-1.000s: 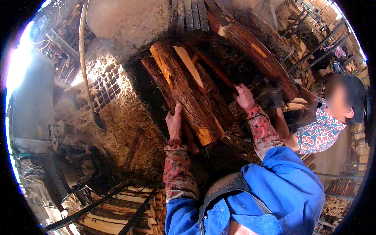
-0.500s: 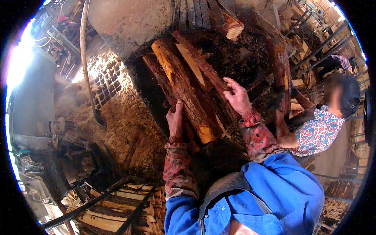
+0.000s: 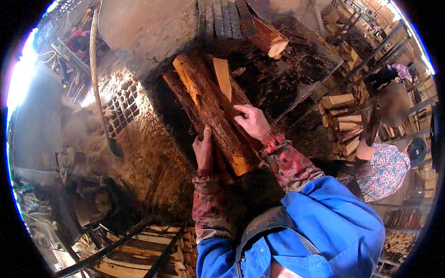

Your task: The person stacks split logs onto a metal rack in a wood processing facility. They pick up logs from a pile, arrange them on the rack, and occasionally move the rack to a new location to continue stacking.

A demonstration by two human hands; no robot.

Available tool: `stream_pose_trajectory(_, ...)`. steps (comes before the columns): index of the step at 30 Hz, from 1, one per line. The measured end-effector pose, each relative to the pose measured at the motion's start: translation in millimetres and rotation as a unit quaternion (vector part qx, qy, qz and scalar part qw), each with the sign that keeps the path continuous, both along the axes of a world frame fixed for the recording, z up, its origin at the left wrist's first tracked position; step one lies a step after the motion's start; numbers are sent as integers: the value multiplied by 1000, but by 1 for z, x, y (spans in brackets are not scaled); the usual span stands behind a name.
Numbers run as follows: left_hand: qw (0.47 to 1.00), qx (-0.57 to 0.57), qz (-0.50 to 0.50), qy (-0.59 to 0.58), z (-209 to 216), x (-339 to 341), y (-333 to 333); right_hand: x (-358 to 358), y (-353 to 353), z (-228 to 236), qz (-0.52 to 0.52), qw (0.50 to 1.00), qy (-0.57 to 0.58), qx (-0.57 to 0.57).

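A thick bark-covered log (image 3: 214, 118), with orange bare wood at its ends, lies slanting in front of me on the dark surface. At its left side, my left hand (image 3: 203, 149) is closed with the thumb up against the bark; its other fingers are partly hidden. My right hand (image 3: 253, 122) grips the log's right side with curled fingers, the index finger reaching over the bark. A narrower bark slab (image 3: 178, 92) runs along the log's left. To its right are a pale split piece (image 3: 223, 76) and another bark slab (image 3: 239, 95), partly covered.
A cut log (image 3: 271, 39) lies at the far side by dark metal strips (image 3: 215, 18). Sawdust and a grate (image 3: 121, 102) are at left, beside a long curved handle (image 3: 94, 65). Split wood (image 3: 343, 118) is stacked at right, where a person in a patterned top (image 3: 384, 169) bends.
My right hand has moved left from the right-hand slab onto the log. The pieces have drawn closer together. The other person has moved right, and the long slab beside them has left its upright place.
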State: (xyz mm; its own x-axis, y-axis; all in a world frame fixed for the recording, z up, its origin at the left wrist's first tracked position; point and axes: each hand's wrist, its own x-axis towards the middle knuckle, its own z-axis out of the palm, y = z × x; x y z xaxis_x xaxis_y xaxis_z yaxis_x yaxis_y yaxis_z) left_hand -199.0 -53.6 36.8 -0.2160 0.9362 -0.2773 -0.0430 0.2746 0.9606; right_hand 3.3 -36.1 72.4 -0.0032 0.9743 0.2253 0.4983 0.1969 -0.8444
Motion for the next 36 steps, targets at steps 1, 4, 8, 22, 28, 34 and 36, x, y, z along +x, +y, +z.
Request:
stream_pose_trajectory(1,1000,-3,-9,-3,-2,1,2,0,2,-3,4,1000,-9,-1)
stream_pose_trajectory(4,1000,-26,2,5,-22,-7,7,1,2,-1,7,995,-84,46)
stream_pose_trajectory(8,999,-41,8,-18,5,4,0,17,-19,15,14,992,-98,75)
stream_pose_trajectory(22,1000,-27,-6,14,9,7,4,206,123,36,-194,926,-283,158)
stream_pose_trajectory(28,999,-32,28,32,-12,8,6,235,189,58,-226,853,-470,11)
stream_pose_trajectory(34,999,-36,-19,-32,1,6,5,229,186,71,-169,817,-550,-25)
stream_pose_trajectory(36,999,-35,-1,3,6,9,2,232,181,71,-152,800,-581,0)
